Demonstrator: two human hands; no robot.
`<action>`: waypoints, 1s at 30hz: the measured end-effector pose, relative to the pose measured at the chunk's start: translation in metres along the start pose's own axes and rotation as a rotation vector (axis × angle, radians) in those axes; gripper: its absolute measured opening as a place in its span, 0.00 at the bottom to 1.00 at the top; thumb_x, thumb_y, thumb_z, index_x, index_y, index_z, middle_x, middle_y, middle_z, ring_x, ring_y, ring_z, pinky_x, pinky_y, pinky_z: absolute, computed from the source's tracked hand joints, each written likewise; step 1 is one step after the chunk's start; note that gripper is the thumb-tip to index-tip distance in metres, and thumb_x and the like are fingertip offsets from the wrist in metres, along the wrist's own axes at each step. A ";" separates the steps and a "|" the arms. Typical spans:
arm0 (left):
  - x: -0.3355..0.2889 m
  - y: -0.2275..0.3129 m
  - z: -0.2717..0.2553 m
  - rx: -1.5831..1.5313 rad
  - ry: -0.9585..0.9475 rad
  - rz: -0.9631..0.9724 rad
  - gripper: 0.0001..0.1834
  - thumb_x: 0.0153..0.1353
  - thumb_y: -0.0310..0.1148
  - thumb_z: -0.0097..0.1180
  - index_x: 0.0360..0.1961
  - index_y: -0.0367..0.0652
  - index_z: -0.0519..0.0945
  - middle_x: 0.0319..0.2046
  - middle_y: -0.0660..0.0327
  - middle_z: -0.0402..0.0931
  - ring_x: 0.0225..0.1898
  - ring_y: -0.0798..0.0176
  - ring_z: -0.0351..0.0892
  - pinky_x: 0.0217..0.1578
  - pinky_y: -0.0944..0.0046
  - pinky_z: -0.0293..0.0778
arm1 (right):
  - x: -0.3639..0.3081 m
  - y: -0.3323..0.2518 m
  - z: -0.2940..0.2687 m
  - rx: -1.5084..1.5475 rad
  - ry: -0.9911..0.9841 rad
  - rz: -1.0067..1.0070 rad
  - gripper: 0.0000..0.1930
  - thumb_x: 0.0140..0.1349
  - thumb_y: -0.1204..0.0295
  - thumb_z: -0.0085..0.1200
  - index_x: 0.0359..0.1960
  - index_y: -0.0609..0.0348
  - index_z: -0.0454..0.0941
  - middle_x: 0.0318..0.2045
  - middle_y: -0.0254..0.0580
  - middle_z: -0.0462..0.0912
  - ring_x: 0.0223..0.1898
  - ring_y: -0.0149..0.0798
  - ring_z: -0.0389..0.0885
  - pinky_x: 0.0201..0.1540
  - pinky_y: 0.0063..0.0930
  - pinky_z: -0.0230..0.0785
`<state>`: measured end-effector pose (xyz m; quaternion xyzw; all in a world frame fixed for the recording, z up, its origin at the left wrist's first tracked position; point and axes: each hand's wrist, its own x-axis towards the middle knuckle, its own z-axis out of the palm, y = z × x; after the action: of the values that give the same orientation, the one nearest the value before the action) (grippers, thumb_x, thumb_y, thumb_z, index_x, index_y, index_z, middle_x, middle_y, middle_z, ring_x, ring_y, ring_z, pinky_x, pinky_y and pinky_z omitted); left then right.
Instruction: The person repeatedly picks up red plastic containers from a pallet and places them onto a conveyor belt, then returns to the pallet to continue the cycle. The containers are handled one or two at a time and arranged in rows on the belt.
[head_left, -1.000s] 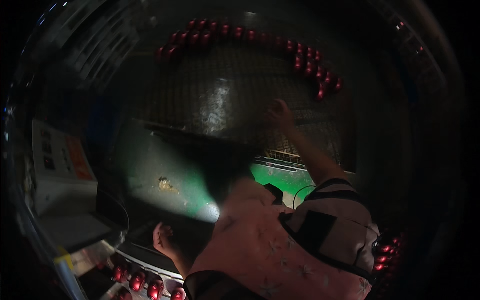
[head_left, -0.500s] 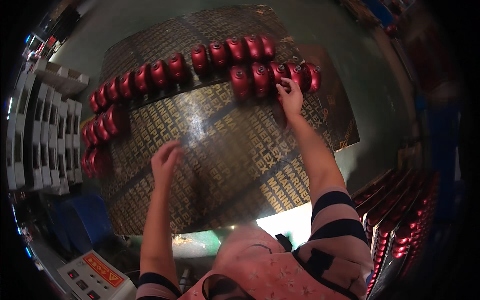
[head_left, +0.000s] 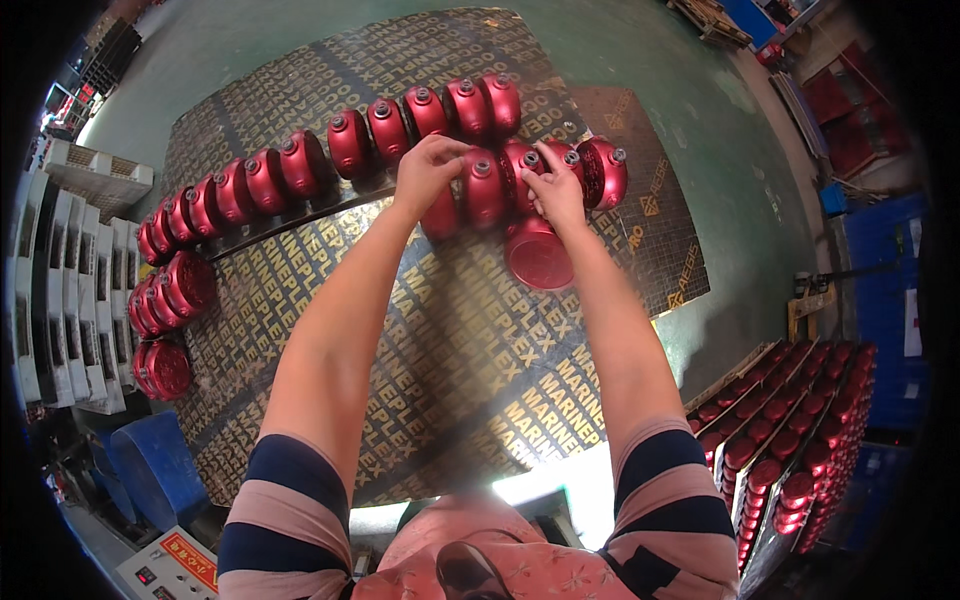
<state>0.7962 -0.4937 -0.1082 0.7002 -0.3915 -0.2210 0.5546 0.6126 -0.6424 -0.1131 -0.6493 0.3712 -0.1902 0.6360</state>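
Observation:
My left hand point(head_left: 428, 175) is curled at the left end of the near row, its fingertips closed beside the neck of a shiny red canister point(head_left: 484, 192). Below its wrist another red canister point(head_left: 440, 215) is partly covered. My right hand point(head_left: 556, 190) has thumb and forefinger closed around the short metal neck of a red canister point(head_left: 518, 180) in the same row. Just under the right hand, one red canister point(head_left: 540, 260) lies with its round end toward me. Further right in the row sits a red canister point(head_left: 606, 175).
A long row of red canisters point(head_left: 345, 145) curves across the patterned board point(head_left: 480, 340), with more stacked at its left edge point(head_left: 162, 370). Grey pallets point(head_left: 75, 280) stand at left. A layered rack of red canisters point(head_left: 790, 450) is at lower right.
My left hand has risen from the lower left of the board to the near row. My right hand has shifted slightly left along that row. The whole view has also shifted.

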 end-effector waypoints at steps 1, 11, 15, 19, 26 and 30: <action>0.000 0.000 0.003 0.069 0.051 0.136 0.12 0.56 0.26 0.63 0.43 0.41 0.84 0.33 0.65 0.77 0.29 0.74 0.76 0.35 0.72 0.72 | 0.004 0.001 0.000 -0.011 -0.031 0.012 0.30 0.59 0.71 0.63 0.64 0.53 0.68 0.15 0.32 0.74 0.12 0.24 0.67 0.14 0.21 0.58; 0.001 0.014 0.030 0.254 -0.111 -0.054 0.17 0.54 0.33 0.66 0.46 0.42 0.81 0.24 0.60 0.77 0.26 0.68 0.75 0.32 0.65 0.73 | -0.011 0.008 0.008 -0.224 0.133 -0.128 0.12 0.57 0.70 0.63 0.39 0.59 0.75 0.17 0.36 0.78 0.19 0.27 0.76 0.23 0.26 0.66; -0.036 0.022 0.017 0.276 -0.083 0.012 0.13 0.56 0.32 0.65 0.43 0.44 0.83 0.28 0.59 0.80 0.27 0.67 0.78 0.33 0.65 0.74 | -0.037 0.011 0.012 -0.223 0.125 -0.223 0.10 0.58 0.71 0.62 0.38 0.60 0.75 0.18 0.35 0.78 0.20 0.25 0.74 0.24 0.25 0.66; -0.142 0.056 -0.011 0.117 0.128 0.070 0.11 0.55 0.29 0.65 0.40 0.43 0.84 0.30 0.63 0.82 0.26 0.74 0.75 0.31 0.70 0.72 | -0.099 0.013 0.001 -0.267 0.099 -0.435 0.11 0.56 0.79 0.63 0.40 0.59 0.78 0.21 0.28 0.75 0.21 0.21 0.69 0.26 0.17 0.64; -0.454 0.183 -0.056 -0.019 0.480 -0.204 0.09 0.52 0.25 0.68 0.36 0.44 0.84 0.26 0.69 0.78 0.21 0.79 0.68 0.23 0.75 0.65 | -0.267 -0.010 0.004 -0.321 -0.420 -0.412 0.10 0.54 0.81 0.65 0.36 0.58 0.79 0.22 0.26 0.74 0.22 0.17 0.67 0.25 0.16 0.60; -0.653 0.266 -0.015 0.079 0.765 -0.474 0.11 0.49 0.29 0.70 0.36 0.46 0.86 0.26 0.68 0.79 0.23 0.75 0.72 0.27 0.72 0.71 | -0.391 -0.008 0.035 -0.308 -0.879 -0.360 0.10 0.54 0.82 0.64 0.36 0.58 0.78 0.20 0.25 0.73 0.20 0.17 0.68 0.24 0.15 0.61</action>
<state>0.3375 0.0129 0.0670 0.8226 0.0047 -0.0522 0.5661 0.3844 -0.3357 -0.0219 -0.8081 -0.0262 0.0514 0.5862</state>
